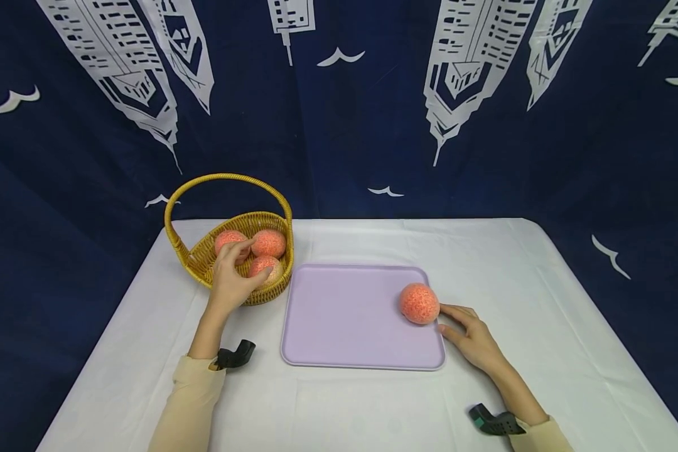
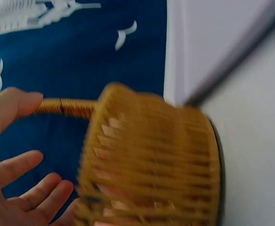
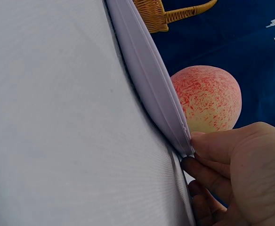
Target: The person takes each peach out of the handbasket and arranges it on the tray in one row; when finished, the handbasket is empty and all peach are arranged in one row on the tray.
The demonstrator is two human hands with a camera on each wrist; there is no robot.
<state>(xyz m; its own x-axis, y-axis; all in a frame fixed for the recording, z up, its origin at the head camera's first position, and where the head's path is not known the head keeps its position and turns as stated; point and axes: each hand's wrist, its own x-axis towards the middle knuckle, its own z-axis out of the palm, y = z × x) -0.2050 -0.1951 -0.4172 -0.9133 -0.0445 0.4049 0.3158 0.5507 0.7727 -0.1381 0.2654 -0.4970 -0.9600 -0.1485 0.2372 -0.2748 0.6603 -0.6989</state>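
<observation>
In the head view a yellow wicker basket (image 1: 206,251) with a tall hoop handle holds several pink-red speckled peaches, one (image 1: 268,243) at its right side. Over the basket reaches my left hand (image 1: 233,279), thumb and fingers spread apart above the fruit. The left wrist view shows the left hand (image 2: 22,188) with nothing between its fingers, beside the basket's woven side (image 2: 151,150). A lilac tray (image 1: 344,320) carries one peach (image 1: 420,304) near its right edge. There my right hand (image 1: 474,339) pinches the tray's rim (image 3: 161,89) between thumb and fingers.
A white cloth (image 1: 367,408) covers the table. Behind it hangs a dark blue curtain (image 1: 344,150) with white buildings and birds. Black wrist straps sit on the left wrist (image 1: 234,355) and the right wrist (image 1: 494,422).
</observation>
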